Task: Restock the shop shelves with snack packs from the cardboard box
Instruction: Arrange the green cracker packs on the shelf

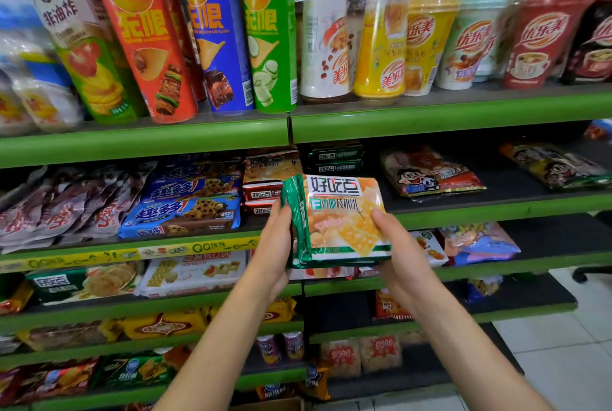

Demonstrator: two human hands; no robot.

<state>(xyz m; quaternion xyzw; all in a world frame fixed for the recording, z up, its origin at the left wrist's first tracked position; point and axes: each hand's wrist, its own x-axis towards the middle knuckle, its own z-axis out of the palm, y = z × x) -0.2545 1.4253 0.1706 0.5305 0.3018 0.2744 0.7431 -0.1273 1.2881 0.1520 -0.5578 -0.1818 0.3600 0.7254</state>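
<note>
I hold a green-and-orange biscuit pack point(337, 221) in front of the second shelf point(496, 208). My left hand point(273, 245) grips its left edge, thumb on the side. My right hand point(400, 248) grips the right lower corner, thumb on the front. Behind the pack, a stack of matching green packs point(334, 158) lies at the back of that shelf, beside a stack of red-and-orange packs point(268, 178). A strip of the cardboard box's rim point(265, 405) shows at the bottom edge.
Blue cookie packs point(185, 208) lie left of the stacks, and a red cartoon bag point(427, 175) lies to the right. Crisp tubes point(212, 29) and milk-tea cups point(377, 46) fill the top shelf. Lower green shelves carry several snack packs. White floor tiles point(563, 344) lie at the right.
</note>
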